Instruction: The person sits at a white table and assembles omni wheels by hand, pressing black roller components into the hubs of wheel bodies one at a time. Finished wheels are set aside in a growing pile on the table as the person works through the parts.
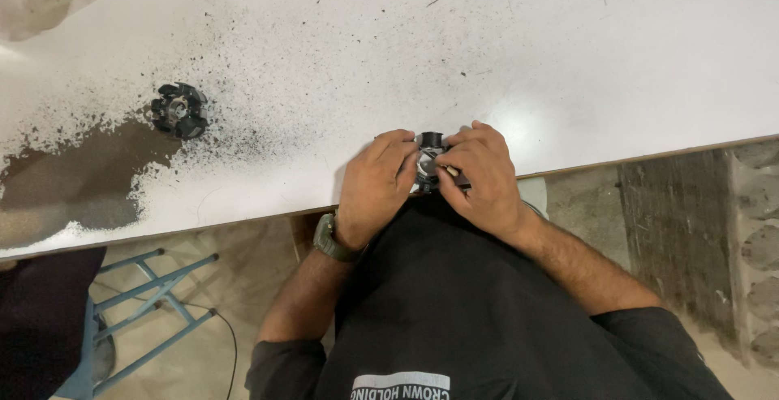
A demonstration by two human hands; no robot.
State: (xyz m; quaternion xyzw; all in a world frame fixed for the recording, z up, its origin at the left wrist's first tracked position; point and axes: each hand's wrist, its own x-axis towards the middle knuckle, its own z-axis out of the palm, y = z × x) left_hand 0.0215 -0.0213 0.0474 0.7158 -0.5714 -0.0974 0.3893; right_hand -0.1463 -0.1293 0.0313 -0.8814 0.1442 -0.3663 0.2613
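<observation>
At the near edge of the white table (568,67), at about 6 o'clock, both hands close around a small round part (428,161) of black and silver. The left hand (377,185), with a watch (329,239) at the wrist, curls its fingers onto the part's left side. The right hand (479,177) grips the right side, thumb and fingers pinched down. A second black part (179,111) sits well apart at 10 o'clock, amid dark powder (89,165). A blue stool (138,311) stands below at 8 o'clock.
</observation>
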